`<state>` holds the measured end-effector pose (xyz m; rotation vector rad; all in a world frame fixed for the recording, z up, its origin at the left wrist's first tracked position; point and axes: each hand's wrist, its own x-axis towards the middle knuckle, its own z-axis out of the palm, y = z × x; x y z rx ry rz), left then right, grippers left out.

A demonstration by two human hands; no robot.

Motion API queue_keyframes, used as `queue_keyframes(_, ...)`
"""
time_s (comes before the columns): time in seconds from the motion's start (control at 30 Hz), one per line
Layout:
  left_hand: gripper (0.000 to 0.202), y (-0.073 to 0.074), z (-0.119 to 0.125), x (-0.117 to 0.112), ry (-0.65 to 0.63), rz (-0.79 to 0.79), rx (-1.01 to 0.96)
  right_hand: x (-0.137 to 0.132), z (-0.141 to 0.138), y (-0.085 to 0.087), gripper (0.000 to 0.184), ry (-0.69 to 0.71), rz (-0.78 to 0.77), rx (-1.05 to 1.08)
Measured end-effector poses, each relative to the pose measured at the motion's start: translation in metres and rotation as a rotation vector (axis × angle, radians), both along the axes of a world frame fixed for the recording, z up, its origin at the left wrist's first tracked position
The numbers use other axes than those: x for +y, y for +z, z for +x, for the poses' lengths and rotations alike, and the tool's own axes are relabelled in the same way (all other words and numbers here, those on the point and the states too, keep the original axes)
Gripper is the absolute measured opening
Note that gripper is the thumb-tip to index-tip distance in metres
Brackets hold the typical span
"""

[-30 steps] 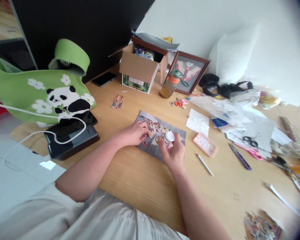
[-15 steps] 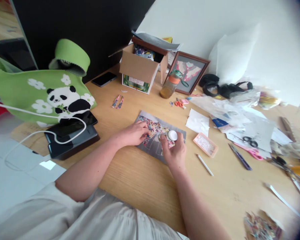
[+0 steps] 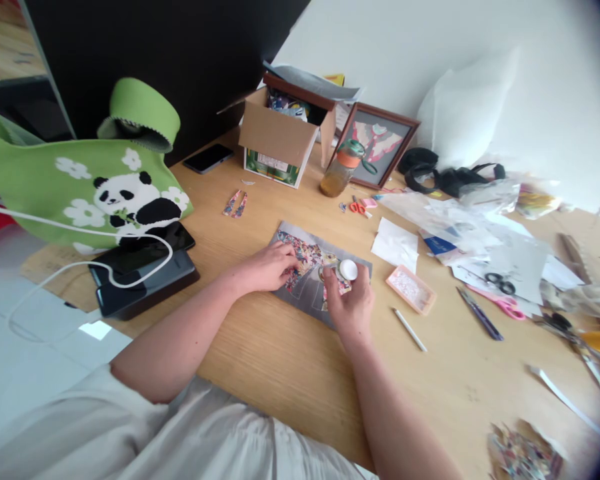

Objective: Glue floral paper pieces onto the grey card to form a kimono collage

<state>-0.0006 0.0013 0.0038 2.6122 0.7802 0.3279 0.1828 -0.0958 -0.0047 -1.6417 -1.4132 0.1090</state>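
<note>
A grey sheet (image 3: pixel 313 303) with a colourful patterned cut-out (image 3: pixel 307 257) and drawn outlines lies flat on the table. My left hand (image 3: pixel 273 267) rests on its left side, fingers bent and fingertips touching the pattern. Nothing shows lifted in those fingers. Over the sheet's right part, my right hand (image 3: pixel 353 307) closes its thumb and fingers round a small clear bottle with a white cap (image 3: pixel 349 270). The bottle is tilted, its far end close to the pattern. Part of the bottle is hidden by the fingers.
Right of the sheet are a pink tray of small white bits (image 3: pixel 411 290), a white pen-like stick (image 3: pixel 410 329) and white paper (image 3: pixel 395 245). Farther right lie a cutter (image 3: pixel 480 313) and scissors (image 3: pixel 510 307). Behind stand a drink bottle (image 3: pixel 337 175), carton (image 3: pixel 275 140) and picture frame (image 3: pixel 405 143).
My right hand has shifted very slightly to the right with the small bottle. My left hand stays in place on the sheet.
</note>
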Motion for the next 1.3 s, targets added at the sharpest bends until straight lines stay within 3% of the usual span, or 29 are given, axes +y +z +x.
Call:
queue_keyframes(0.37, 0.021, -0.0011, -0.0005, 0.0003, -0.006, 0.002, -0.015, 0.0007, -0.0021, 0.0014, 0.034, 0.036, -0.006, -0.005)
queue_keyframes(1.3, 0.023, -0.0023, 0.0003, 0.0004, -0.001, 0.017, -0.007, 0.0023, 0.0033, 0.0004, 0.035, -0.051, 0.013, 0.007)
